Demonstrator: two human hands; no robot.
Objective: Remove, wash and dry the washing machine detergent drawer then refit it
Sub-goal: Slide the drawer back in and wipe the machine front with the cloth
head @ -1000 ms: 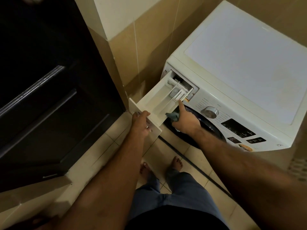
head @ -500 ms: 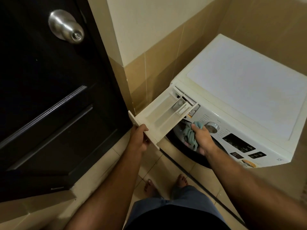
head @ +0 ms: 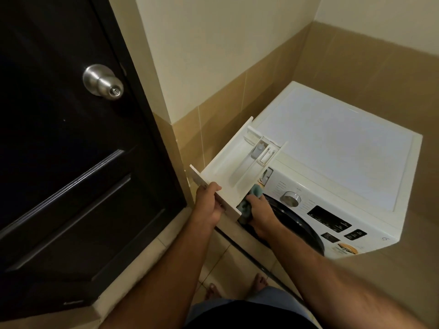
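White detergent drawer [head: 228,169], front panel in left hand [head: 210,205].

Bare forearms, no sleeves — blue shorts [head: 268,302], perhaps denim — a dark top [head: 247,317]; bare feet [head: 260,282].

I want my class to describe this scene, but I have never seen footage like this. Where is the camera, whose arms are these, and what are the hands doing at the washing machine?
There is no robot here. The camera sits on a person's head and looks forward and down, so the two arms reaching in from below are that person's own.

The left hand grips the front panel of the white detergent drawer, which is out of its slot in the washing machine and raised at an angle. The right hand holds a teal cloth against the drawer's side, under its right edge.

To the left is a dark door with a metal knob. Bare feet stand on the tiled floor below.
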